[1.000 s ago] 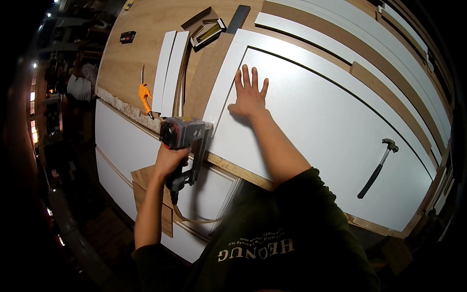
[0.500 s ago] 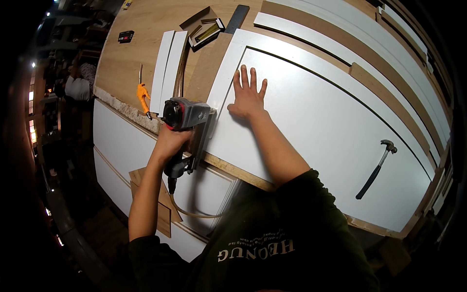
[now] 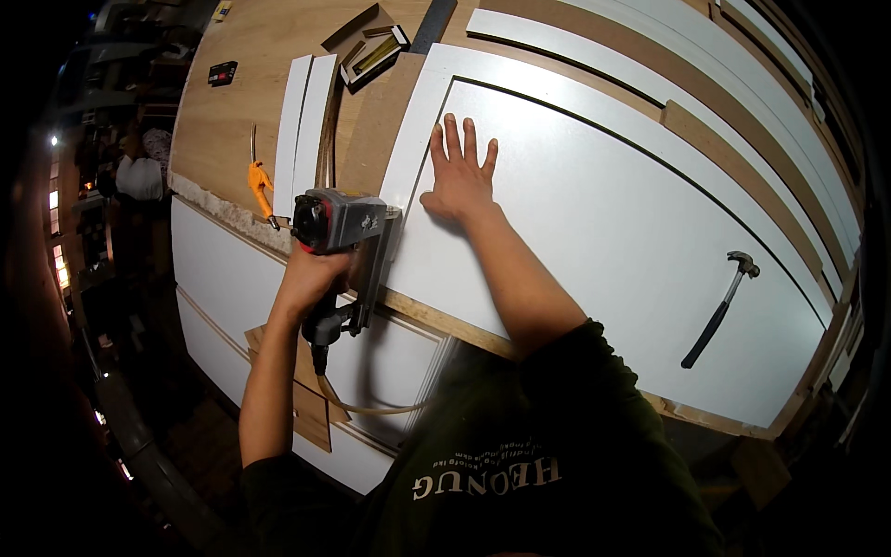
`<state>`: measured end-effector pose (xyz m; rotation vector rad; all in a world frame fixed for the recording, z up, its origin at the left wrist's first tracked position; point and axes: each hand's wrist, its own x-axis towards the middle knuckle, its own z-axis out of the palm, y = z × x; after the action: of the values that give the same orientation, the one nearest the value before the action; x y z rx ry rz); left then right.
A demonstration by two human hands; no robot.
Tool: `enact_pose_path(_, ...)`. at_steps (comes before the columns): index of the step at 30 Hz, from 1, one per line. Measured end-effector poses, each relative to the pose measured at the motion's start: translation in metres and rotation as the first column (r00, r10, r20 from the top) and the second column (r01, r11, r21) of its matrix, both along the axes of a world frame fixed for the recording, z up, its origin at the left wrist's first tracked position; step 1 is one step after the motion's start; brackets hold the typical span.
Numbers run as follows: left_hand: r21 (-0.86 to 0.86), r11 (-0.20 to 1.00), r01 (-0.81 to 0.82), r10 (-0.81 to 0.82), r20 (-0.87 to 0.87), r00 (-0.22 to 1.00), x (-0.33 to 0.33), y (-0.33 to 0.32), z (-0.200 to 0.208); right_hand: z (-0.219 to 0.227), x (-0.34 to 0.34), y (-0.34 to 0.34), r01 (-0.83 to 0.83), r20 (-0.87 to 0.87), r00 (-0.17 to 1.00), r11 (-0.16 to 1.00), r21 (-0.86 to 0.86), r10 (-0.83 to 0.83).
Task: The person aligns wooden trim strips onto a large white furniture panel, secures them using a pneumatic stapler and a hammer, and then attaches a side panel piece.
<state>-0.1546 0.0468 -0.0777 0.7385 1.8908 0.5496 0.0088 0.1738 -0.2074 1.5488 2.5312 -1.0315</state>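
Note:
My left hand (image 3: pixel 314 277) grips the handle of a black and grey pneumatic nail gun (image 3: pixel 345 223) with red trim. The gun's nose meets the left edge strip of a white framed panel (image 3: pixel 594 223), near its front corner. An air hose (image 3: pixel 371 409) runs from the base of the handle toward my body. My right hand (image 3: pixel 461 181) lies flat on the panel with its fingers spread, beside the groove at the left frame strip. Toward the panel's right end rests a claw hammer (image 3: pixel 719 309) with a dark handle. The exact contact under the gun's nose is hidden.
Left of the gun lie an orange air blow gun (image 3: pixel 260 188) and two white strips (image 3: pixel 304 130). Behind them sit an open box of nail strips (image 3: pixel 376 58) and a small black box (image 3: pixel 222 73). White and brown boards (image 3: pixel 603 56) line the far side.
The whole view has shifted slightly, with most things a little further left and up. My left hand still holds the nail gun at the panel's edge, and my right hand stays flat on the panel.

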Motion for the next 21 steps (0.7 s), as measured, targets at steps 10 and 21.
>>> enact_pose_path(10, 0.040, 0.997, 0.069, -0.063, -0.118, 0.991, 0.003, -0.007, 0.005, 0.003, 0.000, 0.002, -0.010, 0.011, 1.000, 1.000, -0.002, 0.011)
enact_pose_path(21, -0.099, 0.985, -0.139, 0.140, -0.003, 0.990, -0.005, -0.075, 0.009, 0.002, -0.003, -0.001, -0.010, 0.049, 0.999, 1.000, 0.001, 0.010)
